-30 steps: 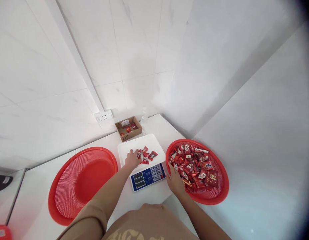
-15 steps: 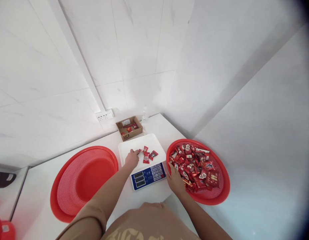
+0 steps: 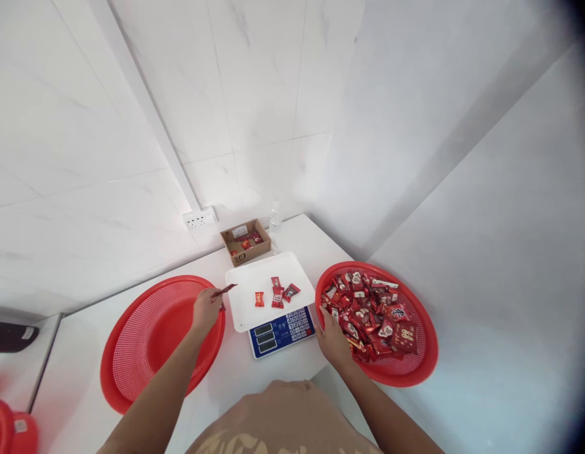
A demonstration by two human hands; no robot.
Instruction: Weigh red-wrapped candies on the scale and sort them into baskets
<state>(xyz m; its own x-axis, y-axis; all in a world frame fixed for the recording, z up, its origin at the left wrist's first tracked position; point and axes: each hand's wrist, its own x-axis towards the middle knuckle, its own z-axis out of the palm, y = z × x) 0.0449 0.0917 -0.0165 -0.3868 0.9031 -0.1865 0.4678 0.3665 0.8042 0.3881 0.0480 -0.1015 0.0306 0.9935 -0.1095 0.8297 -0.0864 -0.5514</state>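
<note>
My left hand [image 3: 206, 310] is closed on a long, thin red candy packet [image 3: 223, 291] above the right edge of the left red basket [image 3: 115, 343]. On the scale's white tray [image 3: 245, 318] lie several small wrapped candies [image 3: 277, 299], with one orange-red candy [image 3: 259, 299] apart on their left. My right hand [image 3: 334, 340] grips the near-left rim of the right red basket [image 3: 427, 369], which holds a heap of red-wrapped candies [image 3: 368, 315]. Below the tray shows the scale's blue keypad panel [image 3: 283, 332].
Behind the tray stands a small cardboard box [image 3: 246, 243] with some red packets inside. A clear bottle [image 3: 275, 214] is by the wall, near a power socket [image 3: 200, 217]. Another red plastic item [image 3: 11, 425] and a dark object [image 3: 11, 337] are at the far left.
My left hand has moved left from the tray to over the left basket, carrying the thin packet. The orange-red candy now shows on the tray. My right hand stays on the basket rim.
</note>
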